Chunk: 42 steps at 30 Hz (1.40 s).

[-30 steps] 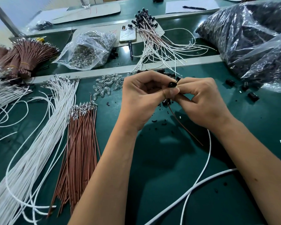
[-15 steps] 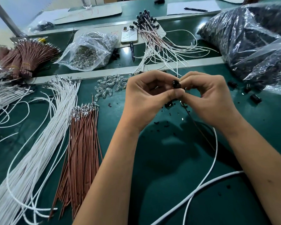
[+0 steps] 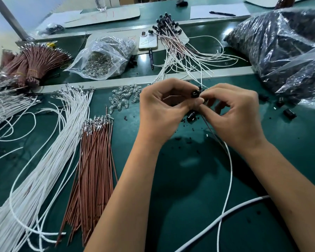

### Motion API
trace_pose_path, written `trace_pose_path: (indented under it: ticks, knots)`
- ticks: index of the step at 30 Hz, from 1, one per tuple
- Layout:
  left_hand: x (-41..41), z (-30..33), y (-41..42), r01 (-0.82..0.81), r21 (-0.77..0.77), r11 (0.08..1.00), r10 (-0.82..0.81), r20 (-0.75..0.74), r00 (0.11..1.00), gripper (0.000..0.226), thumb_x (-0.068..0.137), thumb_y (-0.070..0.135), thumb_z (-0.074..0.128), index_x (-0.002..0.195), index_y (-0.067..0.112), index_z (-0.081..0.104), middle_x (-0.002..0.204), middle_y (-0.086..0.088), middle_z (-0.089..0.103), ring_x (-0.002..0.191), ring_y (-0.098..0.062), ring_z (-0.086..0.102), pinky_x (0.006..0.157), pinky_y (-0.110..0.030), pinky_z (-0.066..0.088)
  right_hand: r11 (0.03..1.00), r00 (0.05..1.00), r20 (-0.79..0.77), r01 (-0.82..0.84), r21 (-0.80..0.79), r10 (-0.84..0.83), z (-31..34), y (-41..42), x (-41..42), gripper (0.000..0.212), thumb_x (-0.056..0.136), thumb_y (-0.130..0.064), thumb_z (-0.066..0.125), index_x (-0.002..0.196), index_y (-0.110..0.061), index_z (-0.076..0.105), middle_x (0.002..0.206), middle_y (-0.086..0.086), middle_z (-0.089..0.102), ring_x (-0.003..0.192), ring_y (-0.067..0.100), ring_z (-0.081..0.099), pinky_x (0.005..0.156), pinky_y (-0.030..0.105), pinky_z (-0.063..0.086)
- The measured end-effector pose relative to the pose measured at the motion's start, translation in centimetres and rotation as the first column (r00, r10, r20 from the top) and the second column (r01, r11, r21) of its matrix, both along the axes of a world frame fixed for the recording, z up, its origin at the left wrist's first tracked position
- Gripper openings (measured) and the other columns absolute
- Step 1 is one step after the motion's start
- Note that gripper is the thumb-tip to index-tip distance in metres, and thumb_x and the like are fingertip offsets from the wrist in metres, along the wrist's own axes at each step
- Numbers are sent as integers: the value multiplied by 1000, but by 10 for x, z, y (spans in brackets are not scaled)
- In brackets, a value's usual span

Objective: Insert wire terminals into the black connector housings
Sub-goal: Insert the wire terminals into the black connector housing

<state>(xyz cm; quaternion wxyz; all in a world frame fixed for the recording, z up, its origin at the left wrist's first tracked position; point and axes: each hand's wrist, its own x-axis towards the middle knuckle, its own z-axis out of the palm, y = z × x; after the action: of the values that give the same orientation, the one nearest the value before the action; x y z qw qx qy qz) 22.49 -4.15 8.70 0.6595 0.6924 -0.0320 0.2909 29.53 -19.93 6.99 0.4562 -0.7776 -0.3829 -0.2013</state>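
My left hand (image 3: 162, 110) pinches a small black connector housing (image 3: 195, 93) between thumb and fingertips above the green mat. My right hand (image 3: 233, 113) meets it from the right, its fingers curled and pinching the wire ends at the housing. A brown wire (image 3: 215, 135) and a white wire (image 3: 229, 171) hang down from between my hands toward the near edge. Loose brown terminal wires (image 3: 93, 160) and white terminal wires (image 3: 49, 157) lie in piles at the left. Spare black housings (image 3: 289, 113) lie at the right.
Clear glass bulbs (image 3: 124, 99) sit scattered behind my left hand. A clear bag of bulbs (image 3: 102, 59), a phone (image 3: 148, 40) and finished wired housings (image 3: 180, 44) lie further back. Large bags of black housings (image 3: 284, 48) fill the right. A thick white cable (image 3: 225, 215) crosses the near mat.
Both hands stay joined on the housing and have drifted slightly right in view. The hanging wires swung right with them. The housing now shows more plainly above my left thumb.
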Motion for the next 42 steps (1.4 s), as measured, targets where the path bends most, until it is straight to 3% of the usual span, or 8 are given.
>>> trace_pose_path:
  ticks: [4,12,16,21,26,30,38,42]
  knots:
    - [0,2,-2,9,-12,1000,-9,8,1000,26,69,-12,85,87,3,73,82,-10,74,76,-16,71,78,-30,60,999,1000,5,13,48,-13,2,2,-3,32,95,-39,70,92,-10,81,83,1,71,71,12,63,67,22,48]
    - [-3,5,-7,24,-20,1000,-24,18,1000,27,69,-13,84,86,3,72,80,-8,72,75,-16,70,76,-29,59,996,999,32,5,84,-7,1,4,-9,17,97,-17,72,88,-3,78,74,3,62,66,16,57,62,27,43]
    - [-3,6,-9,22,-5,1000,-22,25,999,29,70,-14,83,91,3,72,83,-13,70,77,-18,68,80,-37,61,998,999,53,8,65,-11,0,5,-10,12,95,-7,73,84,-3,74,73,1,57,65,13,52,62,23,39]
    - [-2,6,-11,32,-4,999,-32,43,999,29,70,-16,82,92,1,73,83,-14,69,75,-14,67,76,-30,56,999,994,104,26,34,-30,-1,7,-10,18,97,-9,72,80,-7,71,73,-6,51,64,9,44,63,15,34]
    - [-1,7,-12,67,-19,998,-65,69,995,28,70,-17,82,92,-1,73,80,-13,70,73,-16,68,74,-29,55,999,994,105,21,33,-24,-2,6,-10,19,98,-7,69,79,-6,70,72,-4,51,62,10,44,63,16,33]
    - [-2,9,-12,71,-56,996,-67,70,995,29,69,-16,82,92,-1,73,79,-13,71,72,-15,68,73,-27,54,1000,994,105,2,30,-5,-1,7,-12,21,97,-1,67,77,-7,67,73,-6,46,65,0,44,63,13,29]
    - [-3,12,-12,61,-84,995,-54,84,995,29,64,-12,87,82,0,69,79,-10,73,72,-19,70,71,-32,58,998,991,131,21,54,-28,0,8,-16,28,97,3,67,70,-2,64,71,1,52,59,14,38,61,14,28]
    - [-3,12,-12,52,-116,992,-40,99,994,32,63,-17,86,84,-3,67,76,-7,72,70,-15,70,69,-26,57,999,988,149,35,38,-40,0,9,-17,24,95,6,67,71,2,67,73,-1,53,60,13,40,62,14,29]
